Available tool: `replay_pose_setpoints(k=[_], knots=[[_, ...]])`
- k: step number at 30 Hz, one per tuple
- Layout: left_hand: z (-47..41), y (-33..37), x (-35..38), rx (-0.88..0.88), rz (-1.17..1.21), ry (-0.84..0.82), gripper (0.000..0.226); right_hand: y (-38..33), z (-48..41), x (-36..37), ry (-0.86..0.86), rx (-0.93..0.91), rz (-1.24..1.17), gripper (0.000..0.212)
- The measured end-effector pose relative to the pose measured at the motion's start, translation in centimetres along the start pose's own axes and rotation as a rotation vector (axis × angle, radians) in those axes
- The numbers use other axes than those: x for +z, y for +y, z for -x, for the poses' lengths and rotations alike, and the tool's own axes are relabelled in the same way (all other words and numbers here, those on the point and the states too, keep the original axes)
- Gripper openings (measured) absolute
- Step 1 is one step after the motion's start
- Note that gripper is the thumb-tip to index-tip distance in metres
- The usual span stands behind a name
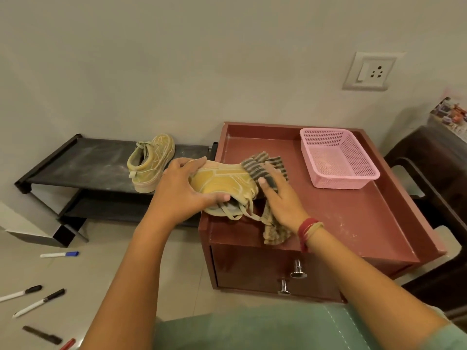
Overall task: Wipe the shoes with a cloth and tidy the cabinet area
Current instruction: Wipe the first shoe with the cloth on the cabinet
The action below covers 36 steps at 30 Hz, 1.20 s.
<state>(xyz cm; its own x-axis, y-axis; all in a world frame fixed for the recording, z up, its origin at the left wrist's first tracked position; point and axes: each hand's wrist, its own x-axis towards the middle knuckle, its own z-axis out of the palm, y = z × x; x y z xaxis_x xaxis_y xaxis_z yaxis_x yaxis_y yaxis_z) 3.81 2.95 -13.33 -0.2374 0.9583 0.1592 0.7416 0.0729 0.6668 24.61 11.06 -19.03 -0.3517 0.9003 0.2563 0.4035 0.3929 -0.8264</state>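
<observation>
Your left hand [187, 188] grips the crosswise shoe [225, 183]; your right hand [280, 202] holds the cloth [261, 168] against its right end.

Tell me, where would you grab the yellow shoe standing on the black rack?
Probably the heel collar, coming from above on the near side: the shoe stands upright on the rack, heel and open mouth toward us, letting fingers hook inside.
</observation>
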Motion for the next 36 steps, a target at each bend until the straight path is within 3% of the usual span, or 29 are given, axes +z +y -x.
replay_pose_setpoints(k=[5, 8, 10, 12, 16, 19, 22, 27, 31, 34, 36], knots=[[0.2, 0.0, -0.1, -0.008, -0.002, 0.001, 0.101, 3.1, -0.9, -1.6, 0.157, 0.386, -0.173, 0.019], [0.2, -0.1, -0.3, -0.022, 0.029, 0.003, 0.106, 2.3, -0.5, -1.6, 0.226, 0.248, -0.138, 0.029], [0.1, -0.1, -0.2, -0.020, 0.038, 0.001, 0.105, 1.6, -0.3, -0.8, 0.140, 0.139, -0.100, 0.042], [0.1, 0.0, -0.1, -0.009, 0.023, -0.001, 0.101, 2.6, -0.3, -0.7, 0.087, 0.206, -0.064, 0.043], [0.2, -0.4, -0.4, -0.015, 0.070, -0.023, 0.101, 2.8, -0.4, -1.8, 0.178, 0.419, -0.170, 0.031], [0.2, -0.7, -0.8, -0.022, 0.096, -0.041, 0.103, 1.1, -0.4, -1.2, 0.313, 0.282, -0.191, 0.029], [0.4, -0.5, -0.6, -0.020, 0.095, -0.057, 0.107, 0.9, -0.2, -0.6, 0.221, 0.168, -0.089, 0.036], [0.6, -0.4, -0.4, -0.008, 0.071, -0.079, 0.111, 1.4, -1.2, -2.4, 0.215, 0.339, 0.064, 0.031], [1.1, -0.7, -0.3, -0.125, 0.092, -0.099, 0.135, -2.7, -0.9, -1.7, 0.300, 0.110, -0.005, 0.018], [1.4, -0.7, -0.2, -0.159, 0.096, -0.082, 0.133, -6.8, -0.6, 0.3, 0.134, -0.091, -0.089, 0.026], [1.6, -0.3, 0.1, -0.094, 0.101, -0.017, 0.118, -8.2, -0.5, 2.2, -0.060, -0.215, 0.044, 0.042]])
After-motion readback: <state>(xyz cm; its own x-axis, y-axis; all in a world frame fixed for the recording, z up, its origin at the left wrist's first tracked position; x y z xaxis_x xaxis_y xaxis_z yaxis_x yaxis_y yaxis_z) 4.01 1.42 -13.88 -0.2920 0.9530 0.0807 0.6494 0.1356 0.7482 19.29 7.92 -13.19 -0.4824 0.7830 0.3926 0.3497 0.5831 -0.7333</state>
